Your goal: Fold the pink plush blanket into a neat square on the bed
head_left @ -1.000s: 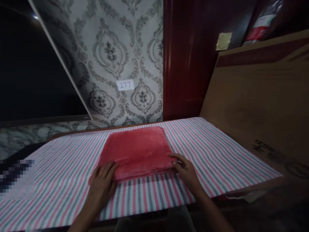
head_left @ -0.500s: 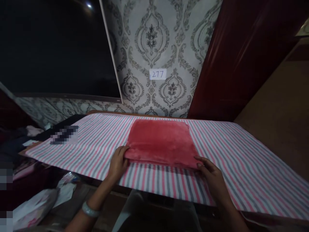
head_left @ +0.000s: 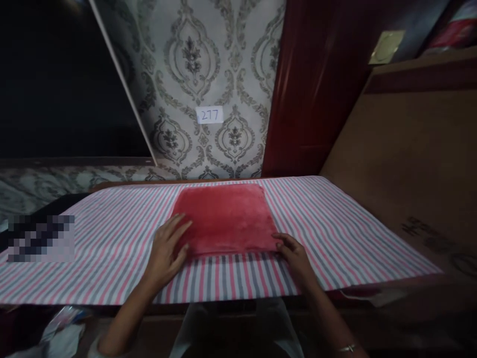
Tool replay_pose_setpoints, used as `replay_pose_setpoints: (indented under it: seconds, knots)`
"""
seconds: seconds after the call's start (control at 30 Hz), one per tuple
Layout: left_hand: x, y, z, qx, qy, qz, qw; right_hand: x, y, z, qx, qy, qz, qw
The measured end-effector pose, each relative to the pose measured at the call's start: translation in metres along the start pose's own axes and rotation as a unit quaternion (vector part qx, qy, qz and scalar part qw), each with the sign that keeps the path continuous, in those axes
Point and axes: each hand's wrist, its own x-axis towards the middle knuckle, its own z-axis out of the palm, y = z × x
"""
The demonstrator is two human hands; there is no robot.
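A folded red plush cloth (head_left: pixel 223 219) lies flat as a rectangle on the striped cover, its front edge toward me. My left hand (head_left: pixel 166 251) is over its left front corner, fingers spread and resting on or just above the fabric. At the right front corner, my right hand (head_left: pixel 294 253) touches the cloth's edge with its fingertips, thumb and forefinger slightly apart. Neither hand grips the fabric as far as I can see. Below it, a pink, grey and white striped cloth (head_left: pixel 231 278) covers the table.
Behind the table is a patterned wall with a paper label (head_left: pixel 209 115) reading 277. A large dark screen (head_left: pixel 67 89) stands at the left, and a big cardboard box (head_left: pixel 410 164) at the right. Plastic bags (head_left: pixel 65 333) lie low at the left.
My left hand has let go of the cloth's left corner and spread its fingers over it. The right hand's hold on the right corner has loosened. The view has turned right.
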Motion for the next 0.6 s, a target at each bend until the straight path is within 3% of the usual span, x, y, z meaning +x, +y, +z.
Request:
replay_pose_setpoints:
  seconds: [0.13, 0.23, 0.33, 0.4, 0.5, 0.6]
  knots:
    - [0.072, 0.029, 0.029, 0.019, -0.072, -0.051, 0.996, -0.001, 0.0, 0.001, -0.014, -0.005, -0.026, 1.0]
    - [0.103, 0.048, 0.062, 0.06, -0.152, -0.09, 0.982, 0.004, 0.002, -0.004, -0.019, -0.035, -0.024, 0.999]
    - [0.102, 0.058, 0.09, 0.094, -0.224, -0.093, 0.966, 0.025, -0.003, -0.013, -0.024, -0.029, -0.028, 0.999]
    - [0.092, 0.06, 0.101, 0.114, -0.225, -0.088, 0.964, 0.051, -0.011, -0.016, -0.023, 0.012, -0.044, 0.999]
    - [0.083, 0.054, 0.104, 0.117, -0.229, -0.086, 0.963, 0.102, -0.024, -0.01, -0.015, 0.041, -0.043, 0.998]
    - [0.096, 0.043, 0.098, 0.085, -0.256, -0.094, 0.958, 0.152, -0.029, 0.007, -0.013, 0.047, -0.031, 0.998]
